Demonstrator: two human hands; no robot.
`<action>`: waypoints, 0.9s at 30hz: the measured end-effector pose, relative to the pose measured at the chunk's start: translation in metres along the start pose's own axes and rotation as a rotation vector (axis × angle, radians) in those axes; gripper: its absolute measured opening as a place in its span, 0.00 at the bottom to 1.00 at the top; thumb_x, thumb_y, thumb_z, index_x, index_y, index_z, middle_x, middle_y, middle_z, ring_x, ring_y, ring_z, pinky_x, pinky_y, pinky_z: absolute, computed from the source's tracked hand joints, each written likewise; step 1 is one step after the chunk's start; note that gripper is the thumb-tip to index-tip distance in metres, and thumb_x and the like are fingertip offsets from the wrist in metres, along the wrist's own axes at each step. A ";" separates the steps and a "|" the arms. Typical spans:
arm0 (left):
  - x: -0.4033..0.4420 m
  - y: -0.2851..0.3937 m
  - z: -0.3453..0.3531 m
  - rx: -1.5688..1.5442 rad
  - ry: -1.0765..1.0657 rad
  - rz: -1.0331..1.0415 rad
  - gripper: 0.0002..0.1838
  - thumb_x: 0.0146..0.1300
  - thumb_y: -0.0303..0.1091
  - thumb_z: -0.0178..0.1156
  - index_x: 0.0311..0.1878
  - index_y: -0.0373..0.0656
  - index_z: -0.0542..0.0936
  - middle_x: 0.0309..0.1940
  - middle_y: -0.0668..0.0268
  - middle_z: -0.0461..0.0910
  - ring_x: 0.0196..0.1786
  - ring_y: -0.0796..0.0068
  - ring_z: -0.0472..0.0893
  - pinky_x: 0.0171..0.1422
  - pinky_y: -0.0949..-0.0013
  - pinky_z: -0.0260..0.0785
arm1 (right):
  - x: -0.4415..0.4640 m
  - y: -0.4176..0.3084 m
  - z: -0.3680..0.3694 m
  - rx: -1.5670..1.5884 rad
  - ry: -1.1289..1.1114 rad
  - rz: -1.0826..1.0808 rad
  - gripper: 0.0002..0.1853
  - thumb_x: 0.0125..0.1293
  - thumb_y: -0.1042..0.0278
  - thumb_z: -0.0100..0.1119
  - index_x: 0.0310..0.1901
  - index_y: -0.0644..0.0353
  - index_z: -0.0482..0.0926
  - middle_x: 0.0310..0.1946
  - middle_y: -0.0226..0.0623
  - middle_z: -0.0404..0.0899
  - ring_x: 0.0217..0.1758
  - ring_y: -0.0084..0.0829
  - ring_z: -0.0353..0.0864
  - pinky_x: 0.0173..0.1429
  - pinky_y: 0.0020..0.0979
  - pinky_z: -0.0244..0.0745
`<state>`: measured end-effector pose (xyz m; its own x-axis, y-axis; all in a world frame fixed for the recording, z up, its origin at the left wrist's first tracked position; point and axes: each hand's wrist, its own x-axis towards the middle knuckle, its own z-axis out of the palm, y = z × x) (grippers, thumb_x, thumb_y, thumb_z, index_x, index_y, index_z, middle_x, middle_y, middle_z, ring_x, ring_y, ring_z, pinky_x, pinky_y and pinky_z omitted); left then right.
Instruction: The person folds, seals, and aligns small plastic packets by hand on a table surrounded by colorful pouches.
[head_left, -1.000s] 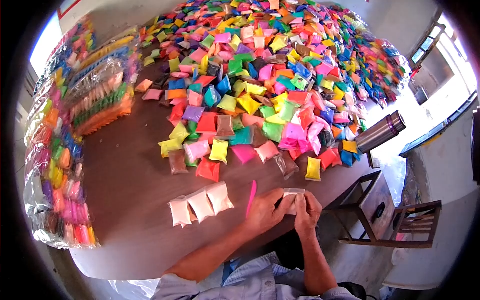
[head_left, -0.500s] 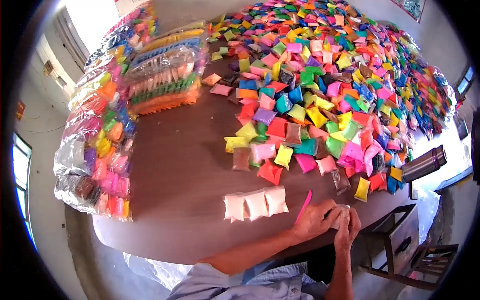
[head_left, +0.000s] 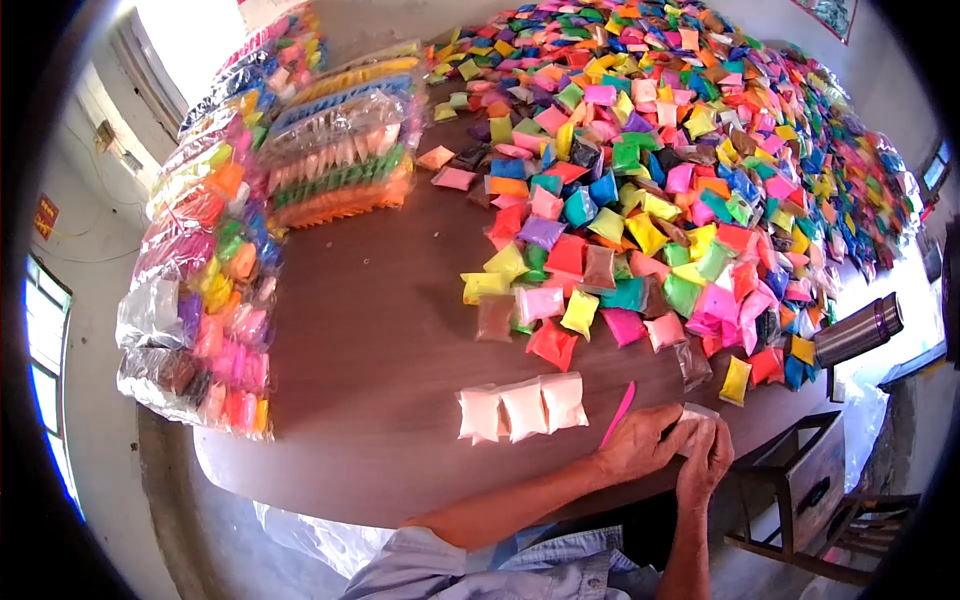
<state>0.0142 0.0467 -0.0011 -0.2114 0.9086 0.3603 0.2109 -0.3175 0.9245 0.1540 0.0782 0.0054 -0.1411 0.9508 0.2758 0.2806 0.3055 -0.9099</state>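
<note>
Near the table's front edge, my left hand (head_left: 640, 443) and my right hand (head_left: 708, 458) are close together, fingers closed on a small pale pink packet (head_left: 700, 411). Its upper edge shows above the fingers; the rest is covered. A thin bright pink strip (head_left: 620, 414) sticks out beside my left hand, and I cannot tell whether it is held or lies on the table. To the left, several pale pink packets (head_left: 524, 410) lie side by side in a short row.
A large heap of coloured packets (head_left: 640, 230) spreads over the table (head_left: 350, 330). Bagged bundles (head_left: 195, 310) line the left side, with stacked packet rows (head_left: 345, 150) beside them. A metal flask (head_left: 858, 332) lies at the right, above a wooden stool (head_left: 800, 490).
The view has shifted slightly, so everything appears a little further right. My right-hand fingers have moved on the packet, and more of its upper edge shows.
</note>
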 end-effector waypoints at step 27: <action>-0.003 0.002 0.006 0.146 -0.097 -0.117 0.20 0.75 0.47 0.58 0.38 0.37 0.81 0.34 0.46 0.83 0.38 0.42 0.84 0.43 0.48 0.75 | -0.001 -0.002 0.000 0.081 0.072 0.105 0.16 0.82 0.63 0.47 0.40 0.65 0.78 0.33 0.29 0.78 0.38 0.20 0.74 0.42 0.28 0.72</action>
<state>0.0210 0.0444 -0.0009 -0.1512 0.9611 0.2313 0.3282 -0.1719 0.9288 0.1536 0.0764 0.0074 -0.0458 0.9795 0.1962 0.2121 0.2014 -0.9563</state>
